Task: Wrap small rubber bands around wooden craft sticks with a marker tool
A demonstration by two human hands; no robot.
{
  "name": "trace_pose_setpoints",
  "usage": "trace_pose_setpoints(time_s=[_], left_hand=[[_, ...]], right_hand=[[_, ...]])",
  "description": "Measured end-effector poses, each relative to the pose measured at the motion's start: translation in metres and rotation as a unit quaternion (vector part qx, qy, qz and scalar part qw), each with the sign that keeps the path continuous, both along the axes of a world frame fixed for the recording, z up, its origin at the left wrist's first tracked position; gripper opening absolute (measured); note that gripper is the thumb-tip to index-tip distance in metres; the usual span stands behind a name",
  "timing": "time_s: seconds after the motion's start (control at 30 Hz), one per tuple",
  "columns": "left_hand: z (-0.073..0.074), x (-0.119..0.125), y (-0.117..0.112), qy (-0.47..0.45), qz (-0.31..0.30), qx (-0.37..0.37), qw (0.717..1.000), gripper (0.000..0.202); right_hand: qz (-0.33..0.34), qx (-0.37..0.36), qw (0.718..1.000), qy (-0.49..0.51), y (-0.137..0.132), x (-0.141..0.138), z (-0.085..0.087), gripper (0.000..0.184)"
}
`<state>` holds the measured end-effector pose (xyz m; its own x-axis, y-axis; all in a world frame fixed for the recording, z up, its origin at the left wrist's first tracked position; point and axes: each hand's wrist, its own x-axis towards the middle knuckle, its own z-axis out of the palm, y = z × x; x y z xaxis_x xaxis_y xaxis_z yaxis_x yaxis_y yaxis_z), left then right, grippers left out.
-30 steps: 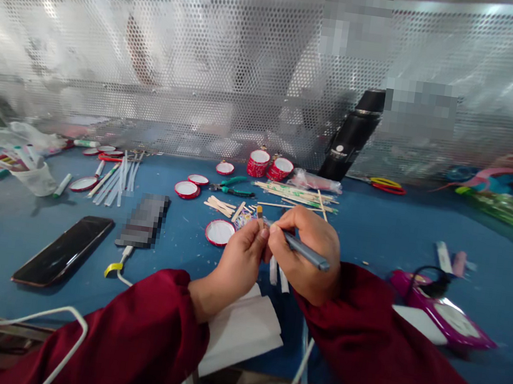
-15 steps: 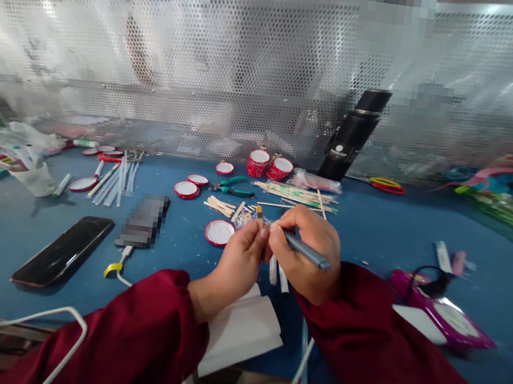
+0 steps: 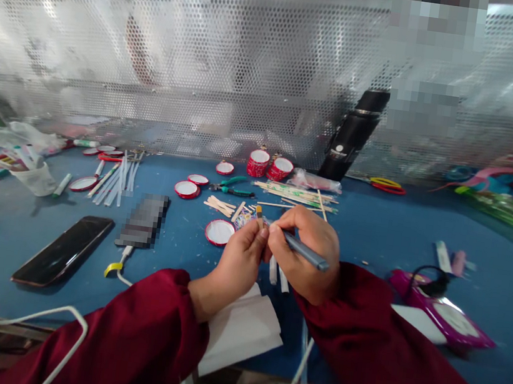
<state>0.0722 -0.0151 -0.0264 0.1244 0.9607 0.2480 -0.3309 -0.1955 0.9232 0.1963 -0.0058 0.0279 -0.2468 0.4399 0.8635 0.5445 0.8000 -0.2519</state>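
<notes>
Between the thumb and fingers of my left hand [image 3: 242, 250] is a small wooden stick [image 3: 259, 214], upright, with a yellow-orange top and a dark band below it. My right hand [image 3: 308, 252] is closed in a writing grip on a grey-blue pen [image 3: 308, 252], its back end toward me. The pen's tip is hidden by my fingers, close to the stick. Just left of my hands lies a round red-rimmed white disc [image 3: 219, 232]. Short wooden craft sticks [image 3: 221, 205] and a pile of small coloured bits [image 3: 244, 218] are behind them.
Red-sided round pieces [image 3: 258, 162], teal-handled pliers [image 3: 233, 188] and wooden sticks [image 3: 294, 192] lie farther back, near a black flask [image 3: 355, 132]. Two phones, one being this black phone [image 3: 63, 250], are at left. White paper [image 3: 245, 332] sits below my hands; a purple device [image 3: 452, 315] is right.
Both hands stay almost still around the stick and the pen. Only a very slight shift of my right hand shows.
</notes>
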Motion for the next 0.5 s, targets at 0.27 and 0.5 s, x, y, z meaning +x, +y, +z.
trace_pose_setpoints(time_s=[0.27,0.5], left_hand=[[0.0002,-0.0002,0.0007,-0.004,0.001,-0.001,1.000,0.046],[-0.0051,0.0004,0.0025,0.003,0.007,0.000,1.000,0.043]], right_hand=[[-0.004,-0.002,1.000,-0.006,0.0004,0.0006,-0.0007,0.016],[-0.001,-0.008,1.000,-0.006,-0.0007,-0.0009,-0.0008,0.017]])
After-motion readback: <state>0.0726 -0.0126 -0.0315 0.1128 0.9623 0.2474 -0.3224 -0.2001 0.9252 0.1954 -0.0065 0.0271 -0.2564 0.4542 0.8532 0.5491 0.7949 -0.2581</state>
